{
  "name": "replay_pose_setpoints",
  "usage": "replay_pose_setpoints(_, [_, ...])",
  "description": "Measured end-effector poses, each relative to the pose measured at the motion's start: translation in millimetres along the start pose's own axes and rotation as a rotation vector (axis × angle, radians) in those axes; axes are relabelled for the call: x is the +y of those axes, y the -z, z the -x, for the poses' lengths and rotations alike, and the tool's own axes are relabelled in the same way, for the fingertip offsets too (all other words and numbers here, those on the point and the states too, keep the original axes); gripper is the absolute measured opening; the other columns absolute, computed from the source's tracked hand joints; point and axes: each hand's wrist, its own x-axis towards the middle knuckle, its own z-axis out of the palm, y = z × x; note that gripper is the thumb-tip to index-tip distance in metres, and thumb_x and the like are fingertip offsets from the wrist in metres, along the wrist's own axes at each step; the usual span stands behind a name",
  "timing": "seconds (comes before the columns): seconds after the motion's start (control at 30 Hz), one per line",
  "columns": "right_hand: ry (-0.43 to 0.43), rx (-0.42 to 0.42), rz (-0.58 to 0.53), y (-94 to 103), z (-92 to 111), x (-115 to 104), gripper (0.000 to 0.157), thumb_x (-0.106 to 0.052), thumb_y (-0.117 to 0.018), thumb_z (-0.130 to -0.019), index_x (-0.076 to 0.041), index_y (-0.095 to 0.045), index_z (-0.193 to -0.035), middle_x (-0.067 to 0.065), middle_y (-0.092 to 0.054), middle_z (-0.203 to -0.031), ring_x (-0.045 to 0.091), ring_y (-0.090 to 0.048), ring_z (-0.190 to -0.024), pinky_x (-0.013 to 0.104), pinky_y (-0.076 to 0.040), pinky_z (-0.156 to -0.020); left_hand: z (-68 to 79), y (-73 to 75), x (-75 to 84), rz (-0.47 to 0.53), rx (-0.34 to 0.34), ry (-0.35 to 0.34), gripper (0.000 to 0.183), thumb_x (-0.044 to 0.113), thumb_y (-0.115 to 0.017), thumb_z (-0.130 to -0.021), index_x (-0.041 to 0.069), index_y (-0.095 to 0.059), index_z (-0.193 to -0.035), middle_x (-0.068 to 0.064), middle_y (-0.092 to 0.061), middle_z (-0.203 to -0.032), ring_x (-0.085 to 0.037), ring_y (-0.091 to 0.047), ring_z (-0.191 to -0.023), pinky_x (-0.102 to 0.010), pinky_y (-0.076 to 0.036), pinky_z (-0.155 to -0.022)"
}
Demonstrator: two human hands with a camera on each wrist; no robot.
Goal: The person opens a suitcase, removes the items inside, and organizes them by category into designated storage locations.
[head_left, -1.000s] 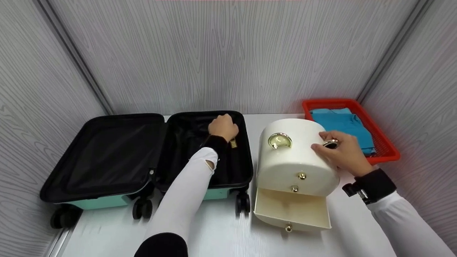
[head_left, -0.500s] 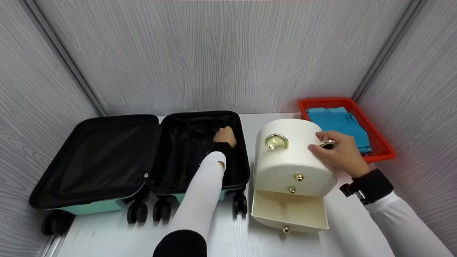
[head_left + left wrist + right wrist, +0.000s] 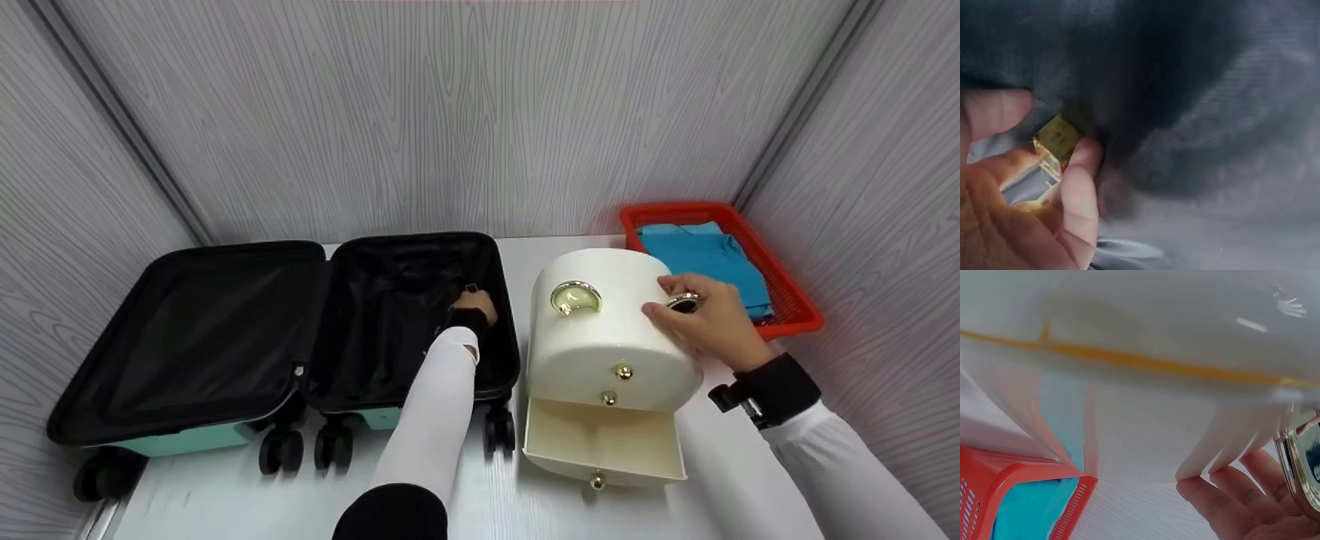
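My left hand [image 3: 474, 304] is down inside the right half of the open black-lined suitcase [image 3: 390, 315]. Curled fingers of that hand hold a small square gold-coloured piece [image 3: 1058, 138] in the left wrist view; its exact kind is unclear. My right hand [image 3: 712, 319] rests against the rounded white storage box [image 3: 592, 345]. Its thumb is on the top, beside a gold ring handle [image 3: 684, 302]. Nearly straight fingertips touch the white side in the right wrist view. The box's lowest drawer [image 3: 604, 442] is pulled out.
A red basket [image 3: 802, 319] with folded blue cloth [image 3: 705, 259] stands behind the box on the right. The suitcase's other half [image 3: 202, 337] lies open at left, its black wheels [image 3: 281, 450] facing front. Grey panels [image 3: 420, 112] enclose the back and sides.
My left hand has moved down and nearer within the suitcase. The gold piece, earlier beside the wrist, then hidden, now shows at the fingers. My right hand stays on the box.
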Motion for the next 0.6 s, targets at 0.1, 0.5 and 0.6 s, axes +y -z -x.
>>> replay_pose_setpoints(0.1, [-0.004, -0.002, 0.001, 0.6, 0, 1, 0.026, -0.019, -0.089, -0.092, 0.001, -0.073, -0.092, 0.027, -0.075, -0.129, 0.045, -0.068, -0.126, -0.001, -0.042, -0.088, -18.3, -9.7, -7.0, 0.015, 0.053, -0.002, 0.039, 0.017, -0.068, -0.1, 0.002, -0.073, -0.135, -0.024, -0.069, -0.143, -0.038, -0.069, -0.132, -0.053, -0.059, -0.105])
replay_pose_setpoints(0.5, [-0.01, 0.001, -0.002, 2.1, -4, 4, 0.029, -0.018, -0.09, -0.091, 0.004, -0.077, -0.104, 0.027, -0.076, -0.126, 0.043, -0.068, -0.126, -0.001, -0.043, -0.085, -48.2, 7.5, -27.6, 0.043, 0.158, -0.142, 0.04, 0.012, -0.068, -0.097, 0.011, -0.067, -0.137, -0.016, -0.075, -0.134, -0.035, -0.074, -0.12, -0.052, -0.061, -0.098])
replay_pose_setpoints(0.6, [-0.016, -0.005, 0.003, 1.8, -6, 4, 0.027, -0.02, -0.089, -0.092, 0.003, -0.076, -0.098, 0.027, -0.075, -0.129, 0.044, -0.067, -0.129, -0.001, -0.041, -0.087, -23.9, 34.3, -22.5, 0.09, 0.195, -0.177, 0.035, 0.012, -0.068, -0.095, 0.009, -0.07, -0.13, -0.014, -0.078, -0.123, -0.033, -0.076, -0.111, -0.051, -0.061, -0.093])
